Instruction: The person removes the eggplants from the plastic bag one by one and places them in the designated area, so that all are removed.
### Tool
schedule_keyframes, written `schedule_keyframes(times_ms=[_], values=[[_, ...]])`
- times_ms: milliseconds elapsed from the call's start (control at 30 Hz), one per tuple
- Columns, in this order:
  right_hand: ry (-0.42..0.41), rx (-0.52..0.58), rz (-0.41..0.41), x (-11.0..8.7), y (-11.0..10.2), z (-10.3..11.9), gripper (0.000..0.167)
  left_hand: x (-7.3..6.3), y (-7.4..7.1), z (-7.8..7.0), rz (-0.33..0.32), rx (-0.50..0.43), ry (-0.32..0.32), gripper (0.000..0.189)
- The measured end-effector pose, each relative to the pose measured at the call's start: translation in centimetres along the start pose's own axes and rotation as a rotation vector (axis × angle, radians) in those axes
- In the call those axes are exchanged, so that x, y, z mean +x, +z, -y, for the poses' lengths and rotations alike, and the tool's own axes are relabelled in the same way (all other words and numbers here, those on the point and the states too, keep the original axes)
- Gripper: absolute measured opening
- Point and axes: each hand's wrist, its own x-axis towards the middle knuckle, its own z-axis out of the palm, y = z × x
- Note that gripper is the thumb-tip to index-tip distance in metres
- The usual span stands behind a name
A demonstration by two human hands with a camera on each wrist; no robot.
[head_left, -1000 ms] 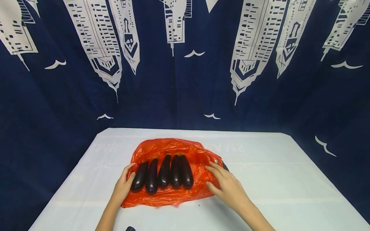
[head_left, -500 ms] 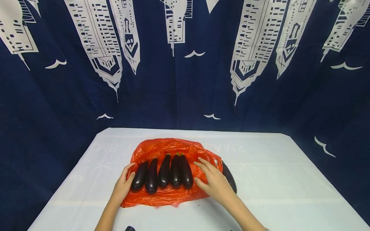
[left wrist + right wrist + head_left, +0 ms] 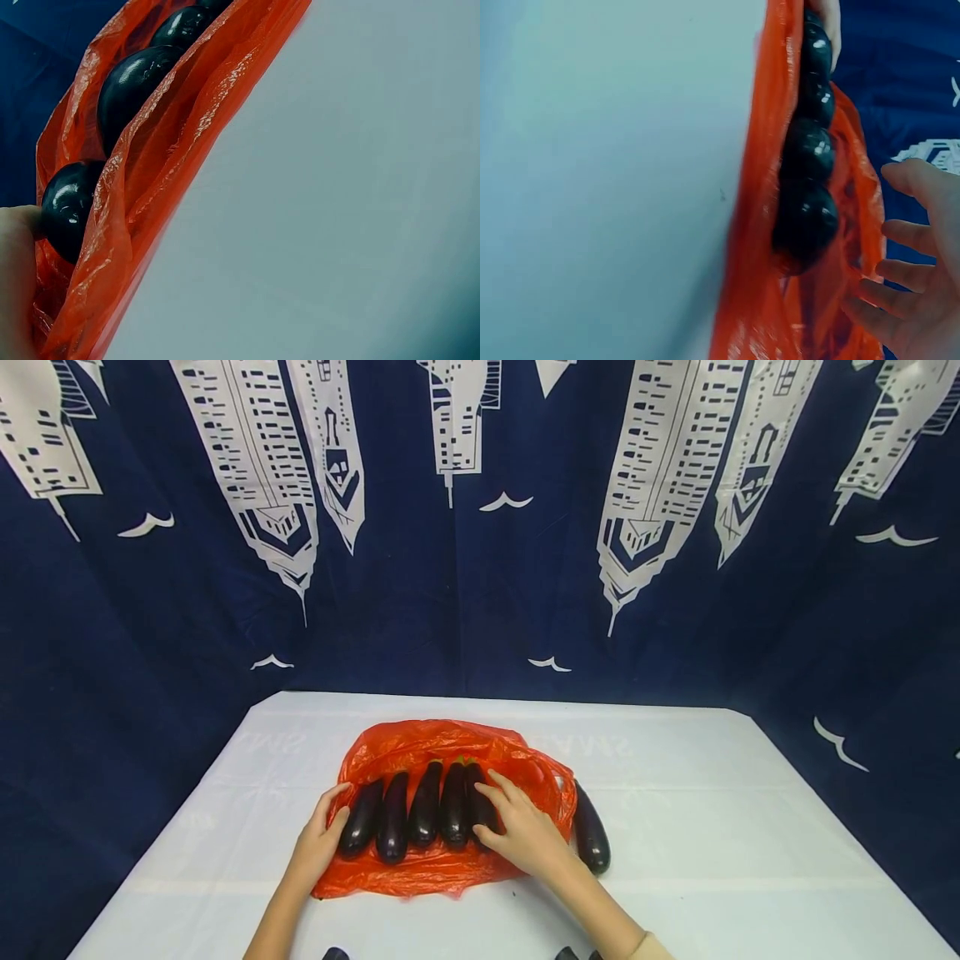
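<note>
Right hand (image 3: 525,833) has slid left off the orange bag (image 3: 420,872), fingers spread on the rightmost bagged eggplant (image 3: 480,806); the sixth eggplant (image 3: 591,837) lies uncovered on the desk (image 3: 712,827); left hand (image 3: 318,843) holds the row, fingers relaxed.

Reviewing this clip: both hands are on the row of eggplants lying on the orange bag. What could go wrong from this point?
The eggplants are round and glossy and lie loose, side by side, on the orange plastic bag. A push from the right hand or left hand could roll them out of line. The thin bag may also slide or bunch on the smooth white table. One eggplant lies off the bag, on the table at its right edge, and could be left out.
</note>
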Motion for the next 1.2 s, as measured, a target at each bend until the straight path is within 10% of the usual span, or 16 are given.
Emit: schedule_keyframes(times_ms=[433,1200], values=[[0.010,0.009,0.127,0.5,1.8,-0.4,0.052,-0.1,0.1,-0.1,0.000,0.007,-0.007,0.047],[-0.013,0.015,0.087,0.1,2.3,-1.1,0.045,0.1,-0.1,0.1,0.002,0.004,-0.011,0.047]])
